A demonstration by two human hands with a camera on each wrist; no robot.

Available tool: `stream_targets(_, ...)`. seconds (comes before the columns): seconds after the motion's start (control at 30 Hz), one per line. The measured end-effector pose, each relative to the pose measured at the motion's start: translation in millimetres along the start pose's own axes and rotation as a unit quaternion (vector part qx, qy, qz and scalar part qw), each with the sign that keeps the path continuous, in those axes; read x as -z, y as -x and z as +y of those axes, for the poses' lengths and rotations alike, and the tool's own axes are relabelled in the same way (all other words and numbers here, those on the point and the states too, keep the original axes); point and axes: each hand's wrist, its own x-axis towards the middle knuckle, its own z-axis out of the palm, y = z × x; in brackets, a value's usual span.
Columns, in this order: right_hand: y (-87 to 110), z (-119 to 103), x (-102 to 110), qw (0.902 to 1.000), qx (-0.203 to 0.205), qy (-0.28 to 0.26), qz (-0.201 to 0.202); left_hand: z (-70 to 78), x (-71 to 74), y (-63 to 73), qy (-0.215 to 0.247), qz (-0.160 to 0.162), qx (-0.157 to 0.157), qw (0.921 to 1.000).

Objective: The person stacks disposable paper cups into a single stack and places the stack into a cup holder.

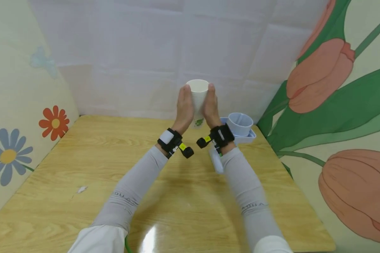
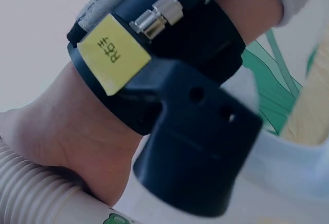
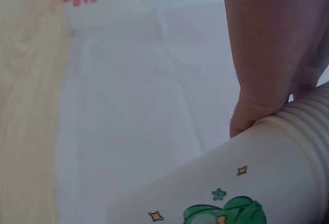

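A stack of nested white paper cups (image 1: 198, 86) is held up between both hands over the back of the table, its round opening at the top. My left hand (image 1: 185, 109) grips its left side, and my right hand (image 1: 210, 108) holds the right side. Many ribbed cup rims (image 2: 25, 193) show at the stack's edge in the left wrist view, beside the right hand (image 2: 87, 118). From the right wrist, the lowest cup (image 3: 247, 157) shows a green printed picture, with fingers of the left hand (image 3: 267, 44) against the stack.
Behind the right wrist, a pale blue tray (image 1: 248, 138) carries a round pale blue container (image 1: 240, 123). A long whitish object (image 1: 216, 161) lies partly under the right forearm. A small white scrap (image 1: 81, 189) lies on the wooden table (image 1: 114, 158); a white sheet (image 1: 130, 70) hangs behind.
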Motion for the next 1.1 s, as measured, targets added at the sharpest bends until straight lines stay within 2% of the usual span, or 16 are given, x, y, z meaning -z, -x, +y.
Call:
stream_targets(0.13, -14.6, -19.6, 20.5, 0.9999, -0.002, 0.007, 0.007, 19.4, -17.6, -11.9, 0.036, -0.001, 0.004, 0.9993)
stream_targets(0.27, -27.1, -35.8, 46.5, 0.9996, 0.023, 0.013, 0.0, 38.0, -40.2, -20.2, 0.059, -0.013, 0.009, 0.9981)
stream_targets(0.37, -32.2, -43.4, 65.9, 0.9986, 0.047, 0.021, -0.005, 48.0, -58.1, -23.1, 0.066, -0.021, 0.016, 0.9975)
stream_targets(0.47, -31.3, -47.0, 83.1, 0.999, 0.045, 0.008, 0.003, 53.4, -74.9, -21.7, 0.072, -0.034, 0.022, 0.9966)
stream_targets(0.63, -22.9, -45.9, 105.2, 0.9986, 0.029, -0.028, 0.035, 56.8, -97.5, -15.3, 0.07, -0.061, 0.03, 0.9953)
stream_targets(0.8, -14.5, -42.7, 119.9, 0.9968, 0.024, -0.039, 0.065, 56.9, -111.2, -12.1, 0.046, -0.08, 0.028, 0.9954)
stream_targets(0.97, -10.5, -38.2, 126.7, 0.9983, 0.04, -0.007, 0.041, 54.5, -114.3, -11.8, 0.03, -0.082, 0.037, 0.9955)
stream_targets(1.1, -5.8, -25.4, 128.4, 0.9993, 0.022, -0.016, 0.024, 42.5, -115.7, -7.7, 0.017, -0.089, 0.054, 0.9944)
